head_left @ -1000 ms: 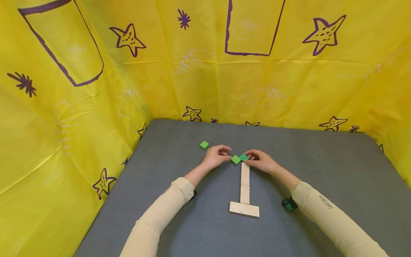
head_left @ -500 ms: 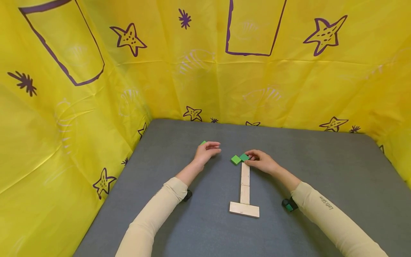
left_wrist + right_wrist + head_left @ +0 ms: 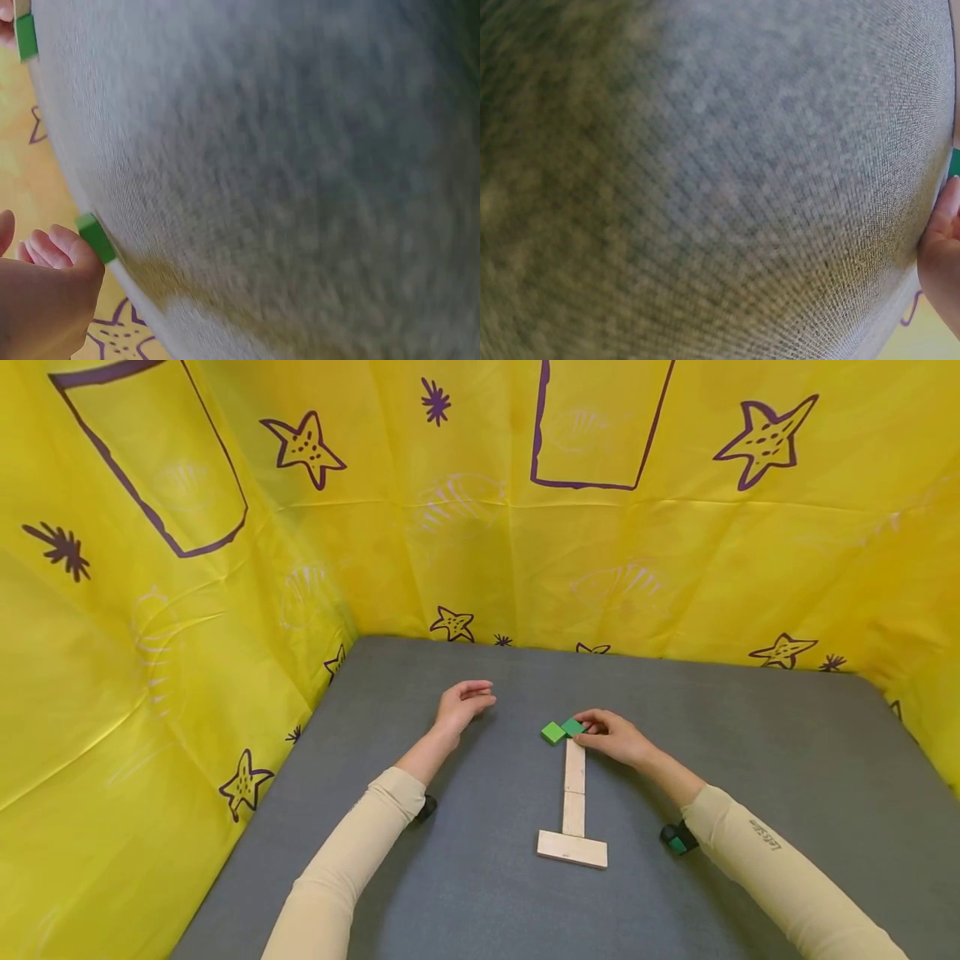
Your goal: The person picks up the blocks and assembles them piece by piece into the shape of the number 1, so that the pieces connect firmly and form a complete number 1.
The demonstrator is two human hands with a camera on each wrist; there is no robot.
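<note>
My right hand (image 3: 617, 737) pinches a dark green square block (image 3: 572, 727) at the far end of a column of light wooden planks (image 3: 574, 768). A light green block (image 3: 553, 732) lies against that block's left corner. Farther left, my left hand (image 3: 463, 706) is over the table with relaxed fingers and nothing gripped. Another green block (image 3: 96, 237) shows close by the left hand's fingers in the left wrist view; the hand hides it in the head view. The right wrist view catches only an edge of the right hand (image 3: 941, 262) beside a sliver of green.
A crosswise wooden plank (image 3: 572, 849) lies at the near end of the column, forming an upside-down T. The grey table (image 3: 480, 893) is bordered at the back and left by a yellow sheet (image 3: 390, 543) with purple drawings.
My left hand has moved away leftward from the light green block beside the column, coming over the far-left green block. The right hand has stayed at the dark green block.
</note>
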